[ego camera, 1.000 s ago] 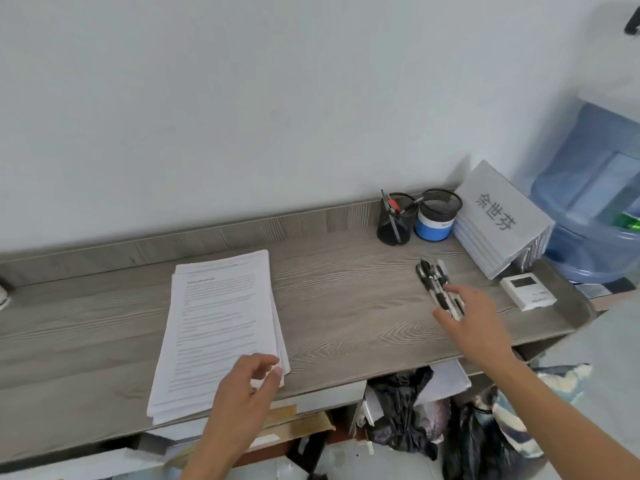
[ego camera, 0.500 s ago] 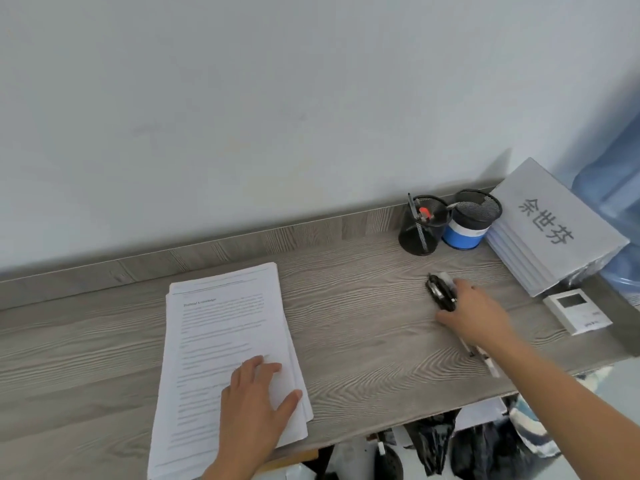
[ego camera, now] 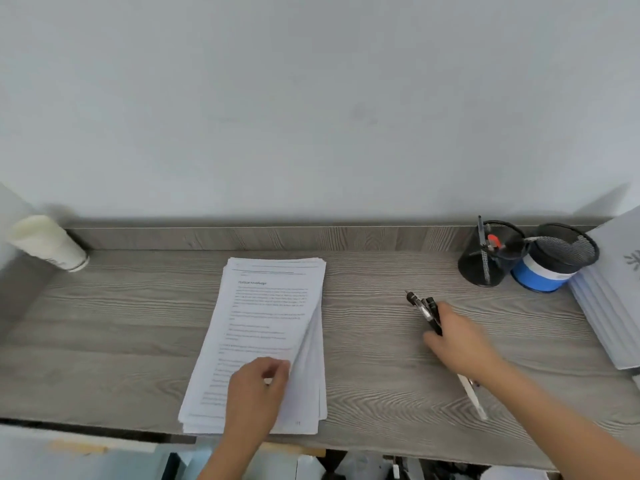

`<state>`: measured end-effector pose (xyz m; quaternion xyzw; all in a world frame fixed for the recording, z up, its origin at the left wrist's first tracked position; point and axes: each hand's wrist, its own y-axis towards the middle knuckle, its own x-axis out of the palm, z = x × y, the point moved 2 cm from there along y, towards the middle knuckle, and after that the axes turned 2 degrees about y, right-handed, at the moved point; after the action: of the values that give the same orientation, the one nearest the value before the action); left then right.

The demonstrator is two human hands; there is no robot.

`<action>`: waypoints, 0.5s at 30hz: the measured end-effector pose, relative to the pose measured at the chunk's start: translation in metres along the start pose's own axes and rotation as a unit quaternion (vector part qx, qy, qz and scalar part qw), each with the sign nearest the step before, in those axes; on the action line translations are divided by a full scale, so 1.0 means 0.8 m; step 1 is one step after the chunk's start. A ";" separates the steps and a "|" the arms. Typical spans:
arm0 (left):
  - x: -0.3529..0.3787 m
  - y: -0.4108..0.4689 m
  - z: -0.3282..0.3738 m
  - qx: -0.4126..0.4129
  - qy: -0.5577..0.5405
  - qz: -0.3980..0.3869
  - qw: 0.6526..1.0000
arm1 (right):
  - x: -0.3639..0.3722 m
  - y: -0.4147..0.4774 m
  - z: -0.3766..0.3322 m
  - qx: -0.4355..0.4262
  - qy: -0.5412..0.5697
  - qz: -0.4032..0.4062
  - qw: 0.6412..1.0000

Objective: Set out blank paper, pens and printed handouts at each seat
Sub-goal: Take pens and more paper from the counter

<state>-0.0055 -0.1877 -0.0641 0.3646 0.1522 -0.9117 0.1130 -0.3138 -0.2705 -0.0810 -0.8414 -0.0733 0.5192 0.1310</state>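
A stack of printed handouts [ego camera: 266, 323] lies on the grey wooden shelf [ego camera: 381, 375], a little left of centre. My left hand [ego camera: 258, 393] rests on its lower part, thumb and fingers pinching the right edge of the top sheets, which curl upward. To the right, my right hand [ego camera: 460, 344] grips a bundle of black pens [ego camera: 424, 308] lying on the wood. Their black ends stick out past my fingers toward the upper left. A white pen end [ego camera: 472, 398] shows under my wrist.
Two mesh pen cups stand at the back right: a black one [ego camera: 485, 265] with pens and one with a blue-and-white base [ego camera: 547, 268]. Grey-white folders [ego camera: 613, 299] are stacked at the right edge. A white roll [ego camera: 48, 242] lies at the back left. A wall rises behind.
The view has shifted left and closer. My left hand went from lying flat on the handouts to pinching up their right edge. My right hand with the pens slid left along the shelf.
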 end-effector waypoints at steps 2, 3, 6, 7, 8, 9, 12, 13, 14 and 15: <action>-0.015 0.002 -0.008 -0.060 -0.084 0.025 0.994 | 0.007 0.006 -0.008 0.004 0.110 -0.018 0.994; -0.023 0.002 -0.010 -0.087 -0.133 0.036 0.987 | 0.013 0.010 -0.013 0.008 0.163 -0.030 0.986; -0.043 0.001 -0.015 -0.146 -0.229 0.066 0.960 | 0.034 0.020 -0.040 -0.007 0.242 -0.065 0.968; -0.049 0.001 -0.017 -0.161 -0.243 0.078 0.953 | 0.041 0.021 -0.050 -0.016 0.259 -0.076 0.963; -0.055 0.001 -0.021 -0.171 -0.249 0.087 0.949 | 0.047 0.021 -0.060 -0.025 0.274 -0.086 0.958; -0.060 0.002 -0.025 -0.174 -0.252 0.093 0.948 | 0.052 0.020 -0.071 -0.031 0.291 -0.095 0.951; -0.070 0.005 -0.034 -0.167 -0.251 0.101 0.948 | 0.060 0.014 -0.102 -0.020 0.343 -0.130 0.930; -0.071 0.006 -0.035 -0.164 -0.253 0.097 0.949 | 0.063 0.015 -0.112 -0.017 0.362 -0.135 0.922; -0.070 0.008 -0.036 -0.159 -0.255 0.088 0.950 | 0.065 0.015 -0.122 -0.015 0.378 -0.133 0.916; -0.067 0.009 -0.036 -0.151 -0.257 0.073 0.952 | 0.066 0.017 -0.132 -0.014 0.391 -0.123 0.912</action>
<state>0.0531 -0.1790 -0.0477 0.1066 0.2268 -0.9302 0.2683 -0.1961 -0.2849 -0.0852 -0.9631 -0.1265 0.1278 0.2004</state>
